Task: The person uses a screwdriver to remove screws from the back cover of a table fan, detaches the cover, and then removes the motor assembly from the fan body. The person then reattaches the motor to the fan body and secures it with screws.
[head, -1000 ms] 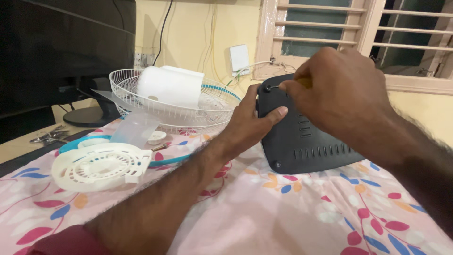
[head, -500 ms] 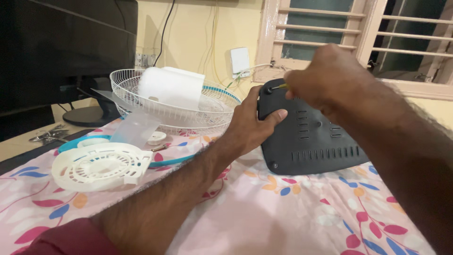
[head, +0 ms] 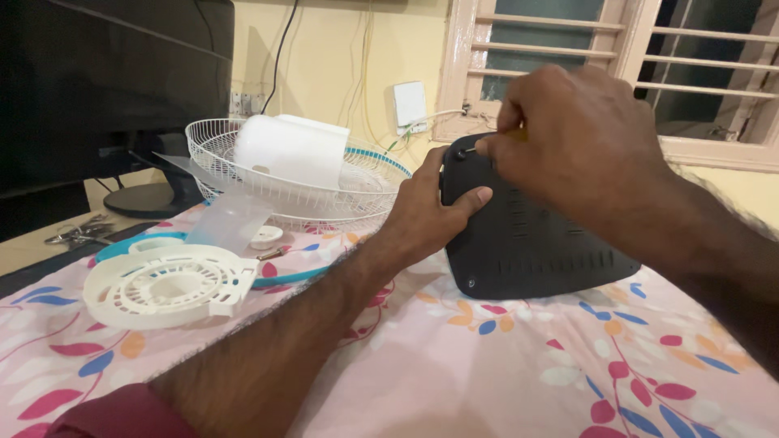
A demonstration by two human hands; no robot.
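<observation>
A dark grey plastic fan base [head: 535,243] stands tilted on its edge on the flowered pink cloth [head: 487,373], with slots and screw holes facing me. My left hand [head: 426,211] grips its left edge, thumb on the face. My right hand [head: 580,130] is closed around a screwdriver with a yellow handle [head: 516,134], mostly hidden in the fist; its tip sits at the base's top left corner screw [head: 462,152].
A white wire fan guard [head: 365,186] holds a white motor cover [head: 292,150] at the back left. A white round plastic part [head: 162,284], a blue ring and a clear blade lie on the left. A dark monitor [head: 105,81] stands behind; keys lie by its foot.
My right hand has shifted slightly at the top corner of the base, turning around the screwdriver. My left hand keeps its grip on the base's edge.
</observation>
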